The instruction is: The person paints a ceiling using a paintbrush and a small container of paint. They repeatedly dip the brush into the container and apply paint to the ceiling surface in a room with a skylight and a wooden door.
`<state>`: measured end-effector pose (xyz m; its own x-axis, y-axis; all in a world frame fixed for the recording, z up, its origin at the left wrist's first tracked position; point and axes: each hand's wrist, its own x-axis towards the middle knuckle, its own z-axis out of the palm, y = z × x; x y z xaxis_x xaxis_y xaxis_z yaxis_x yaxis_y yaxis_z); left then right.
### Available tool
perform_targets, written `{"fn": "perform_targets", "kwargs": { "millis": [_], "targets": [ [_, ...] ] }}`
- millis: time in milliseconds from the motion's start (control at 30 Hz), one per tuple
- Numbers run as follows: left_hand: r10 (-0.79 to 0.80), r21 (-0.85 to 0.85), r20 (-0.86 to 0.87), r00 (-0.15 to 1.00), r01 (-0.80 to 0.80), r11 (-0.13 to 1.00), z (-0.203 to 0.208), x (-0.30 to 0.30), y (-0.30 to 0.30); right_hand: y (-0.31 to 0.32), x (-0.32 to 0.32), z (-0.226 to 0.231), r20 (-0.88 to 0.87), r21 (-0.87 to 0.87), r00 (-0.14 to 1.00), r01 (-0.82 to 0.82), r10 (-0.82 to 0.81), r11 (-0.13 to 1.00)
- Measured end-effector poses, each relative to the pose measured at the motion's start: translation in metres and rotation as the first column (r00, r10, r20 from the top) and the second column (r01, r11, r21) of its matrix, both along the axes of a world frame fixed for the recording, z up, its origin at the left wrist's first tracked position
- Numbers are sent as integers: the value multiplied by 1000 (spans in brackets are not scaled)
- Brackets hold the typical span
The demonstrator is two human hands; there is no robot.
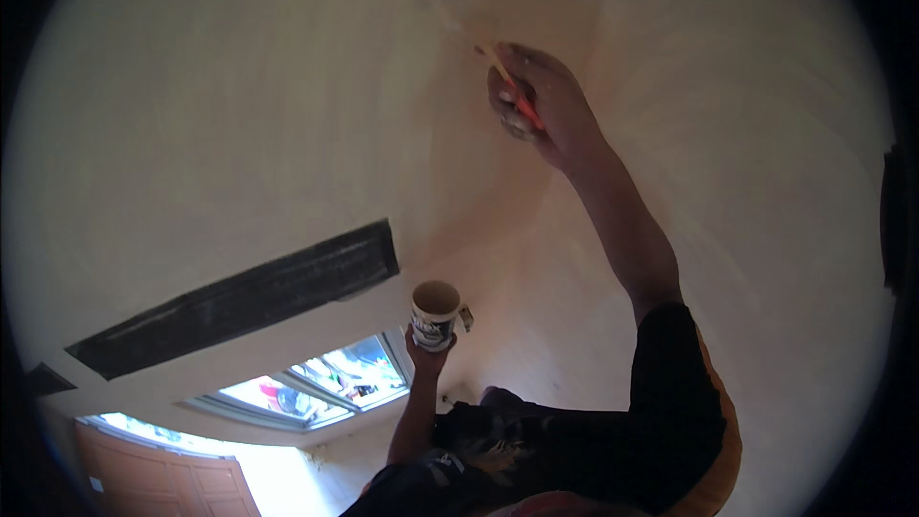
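Raised high against the pale plastered surface (287,105), my right hand (550,101) is closed round a slim tool with a red and yellow handle (522,102). The tool's far end meets the surface but is too faint to tell whether it is a brush or a blade. Lower down, my left hand (429,354) holds up a white tub (434,330) with dark print, gripping it around its base. The tub's open mouth shows a brownish inside; how full it is cannot be made out. A small object (466,317) sticks out at the tub's right side.
A long dark rectangular strip (239,297) is set in the pale surface at the left. Below it are a bright window (316,388) and a brown panelled door (163,474). Another dark shape (891,220) lies at the right rim.
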<state>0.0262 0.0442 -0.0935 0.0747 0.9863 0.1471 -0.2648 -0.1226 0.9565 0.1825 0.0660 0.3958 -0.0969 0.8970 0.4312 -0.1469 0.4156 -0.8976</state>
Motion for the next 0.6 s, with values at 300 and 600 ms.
{"fn": "perform_targets", "kwargs": {
  "millis": [300,600],
  "targets": [
    [-8,-67,200,980,22,998,-16,-2,5,64,-2,88,105,283,958,228,-266,932],
    [-93,-294,701,707,405,866,-82,-9,32,83,-24,-14,178,1,954,243,-240,970]
  ]
}}
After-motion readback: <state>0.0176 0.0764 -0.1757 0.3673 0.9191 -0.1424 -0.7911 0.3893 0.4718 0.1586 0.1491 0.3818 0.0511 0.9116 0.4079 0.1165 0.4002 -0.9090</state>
